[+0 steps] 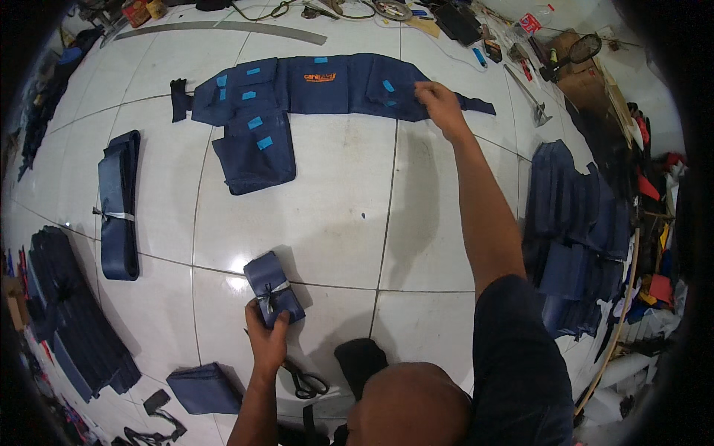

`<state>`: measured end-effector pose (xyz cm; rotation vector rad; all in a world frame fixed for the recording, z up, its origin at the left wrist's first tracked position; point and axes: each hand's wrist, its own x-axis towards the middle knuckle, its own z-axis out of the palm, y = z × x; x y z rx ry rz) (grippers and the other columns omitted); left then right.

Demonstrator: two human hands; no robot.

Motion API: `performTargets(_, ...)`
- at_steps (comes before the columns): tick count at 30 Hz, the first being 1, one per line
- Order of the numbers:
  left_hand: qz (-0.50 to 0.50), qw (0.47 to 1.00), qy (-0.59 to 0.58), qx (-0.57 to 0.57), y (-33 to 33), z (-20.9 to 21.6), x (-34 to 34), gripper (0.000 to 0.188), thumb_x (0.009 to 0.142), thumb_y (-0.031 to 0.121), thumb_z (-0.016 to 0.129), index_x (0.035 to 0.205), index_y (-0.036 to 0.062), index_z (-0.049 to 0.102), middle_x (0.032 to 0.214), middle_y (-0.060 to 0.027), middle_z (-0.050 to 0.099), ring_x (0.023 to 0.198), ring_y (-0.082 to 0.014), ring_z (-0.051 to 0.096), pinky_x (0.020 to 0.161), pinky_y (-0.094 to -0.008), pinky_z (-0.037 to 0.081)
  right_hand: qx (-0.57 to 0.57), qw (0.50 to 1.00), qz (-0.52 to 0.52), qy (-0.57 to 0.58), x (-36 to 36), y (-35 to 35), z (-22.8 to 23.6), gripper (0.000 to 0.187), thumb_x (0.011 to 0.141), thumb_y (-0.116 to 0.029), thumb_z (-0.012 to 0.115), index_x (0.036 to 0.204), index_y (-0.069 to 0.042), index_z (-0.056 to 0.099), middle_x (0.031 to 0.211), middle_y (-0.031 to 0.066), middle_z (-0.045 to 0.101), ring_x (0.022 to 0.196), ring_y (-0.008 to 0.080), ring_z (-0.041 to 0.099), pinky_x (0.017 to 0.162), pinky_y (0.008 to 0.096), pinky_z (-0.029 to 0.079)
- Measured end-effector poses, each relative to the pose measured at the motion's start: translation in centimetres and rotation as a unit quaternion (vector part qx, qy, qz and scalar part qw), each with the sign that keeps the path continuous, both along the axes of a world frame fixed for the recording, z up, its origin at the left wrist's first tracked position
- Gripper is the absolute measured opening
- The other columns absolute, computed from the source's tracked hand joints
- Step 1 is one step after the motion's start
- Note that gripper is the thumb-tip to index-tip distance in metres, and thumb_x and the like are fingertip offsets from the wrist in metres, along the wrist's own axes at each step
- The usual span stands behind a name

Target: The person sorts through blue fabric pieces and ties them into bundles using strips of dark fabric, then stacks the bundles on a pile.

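My left hand (268, 334) is closed around the near end of a small folded bundle of navy fabric (262, 269), tied with a pale strip. Beside that wrist lies a pair of black-handled scissors (311, 385), its blades partly hidden. My right arm reaches far forward, and my right hand (440, 105) rests with bent fingers at the right end of a navy fabric waist belt (320, 97). The belt is spread flat, with pockets, blue tape pieces and an orange print. A square navy pouch (256, 165) hangs below its left part.
A long folded navy strip (119, 208) lies tied at left, near a stack of navy pieces (78, 320). Another folded navy piece (204, 389) is close by. Navy stacks (569, 238) stand at right. A metal ruler (223, 27) and tools line the far edge.
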<state>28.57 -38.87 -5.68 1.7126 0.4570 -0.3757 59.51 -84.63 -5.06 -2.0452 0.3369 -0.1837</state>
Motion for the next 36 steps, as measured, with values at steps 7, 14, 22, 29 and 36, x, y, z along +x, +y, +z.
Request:
performTargets(7, 0.035, 0.997, 0.037, -0.059, -0.2, 0.5, 0.3, 0.063, 0.086, 0.007, 0.069, 0.139, -0.0049, 0.038, 0.12, -0.0156, 0.058, 0.108, -0.0215, 0.057, 0.094, -0.0332, 0.047, 0.085, 0.986, -0.126, -0.072, -12.9, 9.8, 0.8, 0.067, 0.108, -0.05, 0.026, 0.095, 0.001, 0.067, 0.076, 0.0066, 0.058, 0.07, 0.0161, 0.055, 0.067, 0.0325, 0.049)
performTargets(14, -0.021, 0.99, 0.122, -0.063, 3.0, 2.7, 2.3, 0.068, 0.081, 0.008, 0.071, 0.142, -0.0042, 0.043, 0.12, -0.0162, 0.062, 0.108, -0.0246, 0.06, 0.096, -0.0354, 0.047, 0.276, 0.944, 0.177, 0.029, -24.1, 24.3, 0.9, 0.024, 0.104, -0.018, 0.054, 0.113, 0.002, 0.064, 0.112, 0.0131, 0.071, 0.107, 0.0183, 0.066, 0.096, 0.032, 0.049)
performTargets(22, -0.056, 0.996, 0.032, 0.059, 4.9, -0.9, -0.7, 0.074, 0.08, 0.023, 0.073, 0.145, 0.0016, 0.046, 0.121, -0.0203, 0.05, 0.111, -0.0308, 0.056, 0.098, -0.0368, 0.046, 0.072, 0.935, 0.319, -0.136, -24.9, 30.3, 0.5, 0.013, 0.09, -0.004, 0.07, 0.102, -0.001, 0.067, 0.099, 0.0118, 0.07, 0.093, 0.0254, 0.07, 0.082, 0.0359, 0.055)
performTargets(29, -0.029, 0.999, 0.008, 0.039, 4.5, -1.4, -1.3, 0.069, 0.082, 0.022, 0.072, 0.143, 0.0004, 0.047, 0.125, -0.0206, 0.048, 0.115, -0.0301, 0.054, 0.099, -0.0369, 0.046, 0.017, 0.922, 0.359, -0.142, -23.2, 31.6, -0.4, 0.014, 0.088, -0.005, 0.07, 0.1, -0.002, 0.065, 0.098, 0.0129, 0.07, 0.087, 0.0295, 0.069, 0.077, 0.0379, 0.056)
performTargets(36, -0.057, 0.997, 0.031, 0.04, 4.5, -1.3, -0.9, 0.065, 0.086, 0.015, 0.069, 0.143, -0.0024, 0.045, 0.13, -0.0205, 0.046, 0.118, -0.0283, 0.055, 0.1, -0.0364, 0.048, -0.024, 0.912, 0.378, -0.156, -23.0, 32.0, -1.2, 0.016, 0.086, -0.006, 0.07, 0.1, -0.002, 0.064, 0.097, 0.0153, 0.07, 0.089, 0.0311, 0.069, 0.076, 0.0394, 0.056)
